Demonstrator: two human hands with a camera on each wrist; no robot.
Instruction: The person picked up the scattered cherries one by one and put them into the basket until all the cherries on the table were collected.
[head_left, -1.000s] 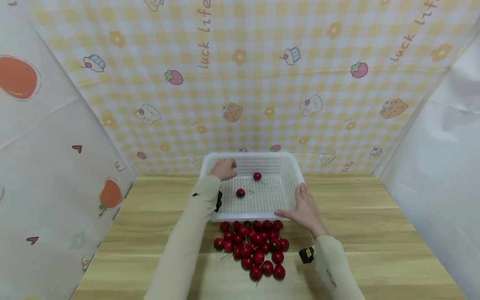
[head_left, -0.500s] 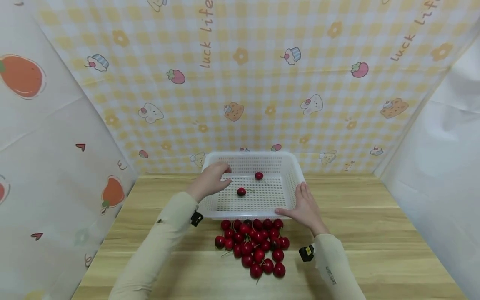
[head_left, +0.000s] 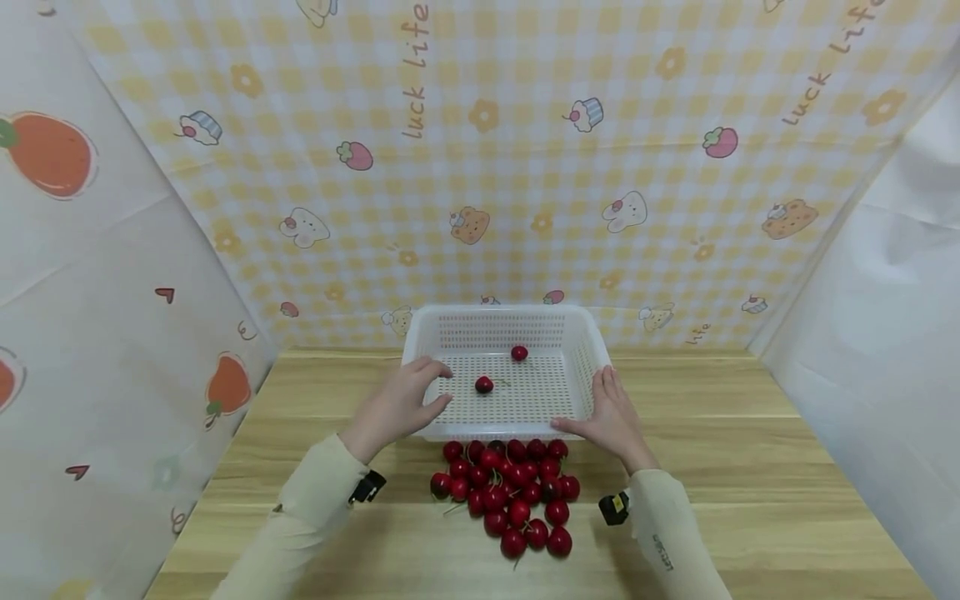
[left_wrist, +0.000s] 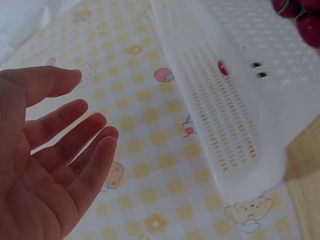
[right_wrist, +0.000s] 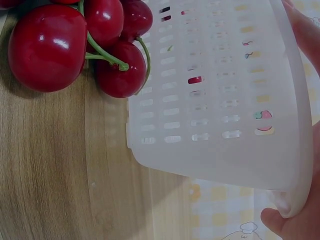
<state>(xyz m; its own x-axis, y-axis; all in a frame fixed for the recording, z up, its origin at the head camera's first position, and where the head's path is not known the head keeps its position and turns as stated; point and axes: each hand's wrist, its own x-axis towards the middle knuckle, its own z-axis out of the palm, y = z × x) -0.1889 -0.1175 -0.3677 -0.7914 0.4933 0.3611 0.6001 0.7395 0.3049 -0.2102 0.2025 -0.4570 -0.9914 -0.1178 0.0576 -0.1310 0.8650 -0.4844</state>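
Observation:
A white plastic basket (head_left: 495, 309) with slotted walls stands near the back of the table. Two dark red cherries lie inside, one near the middle (head_left: 483, 385) and another farther back (head_left: 519, 353). My left hand (head_left: 390, 408) hovers at the basket's left side, fingers loosely curved and parted from the thumb; the left wrist view shows nothing in the palm (left_wrist: 40, 200). My right hand (head_left: 611, 421) grips the front right corner of the rim, thumb along the front edge and fingers on the right side. In front of the basket sits a pile of cherries (head_left: 518, 511), some with green stems.
The wooden table (head_left: 750, 467) carries everything. A yellow checked cloth (head_left: 525, 167) hangs just behind the basket, and white printed sheets (head_left: 112, 292) close off both sides. Small black wrist cameras (head_left: 367, 486) hang under the sleeves.
My left hand has drawn back out of the basket, leftward and toward me, and its fingers have spread from the thumb. The right hand stays on the rim; the cherries have not moved.

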